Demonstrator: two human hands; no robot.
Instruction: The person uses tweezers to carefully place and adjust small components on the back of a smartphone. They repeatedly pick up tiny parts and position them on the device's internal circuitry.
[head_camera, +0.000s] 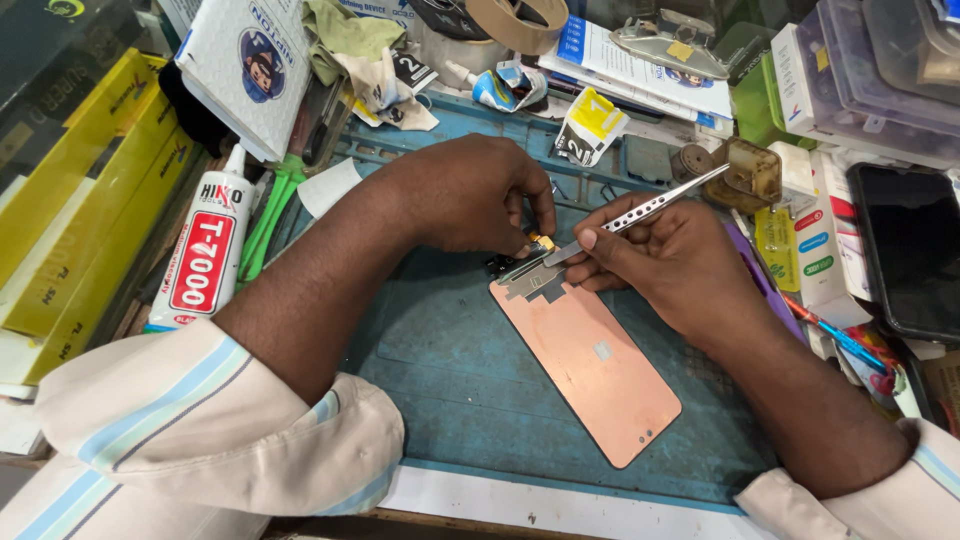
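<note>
We are gripping tweezers (640, 210) w/ right hand (670, 262), left hand (478, 195) pinching copper panel (585, 362) top; white glue tube (205, 250) w/ red label standing at left

Cream sleeves (215, 420) (pale blue stripes), rolled up

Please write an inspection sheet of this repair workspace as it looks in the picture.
Surface: worn blue rubber work mat, scuffed.
Job's things: flat copper-coloured phone screen panel lying on the mat; slim perforated metal tweezers with the tips at the panel's top edge.
Clutter: white glue tube with red label, green plastic tools, yellow boxes, black phone, papers and packets.
Grippers: left hand pinches a small part at the panel's top; right hand grips the tweezers.
Cables: nothing seen.
Surroundings: clear plastic containers at the back right.
</note>
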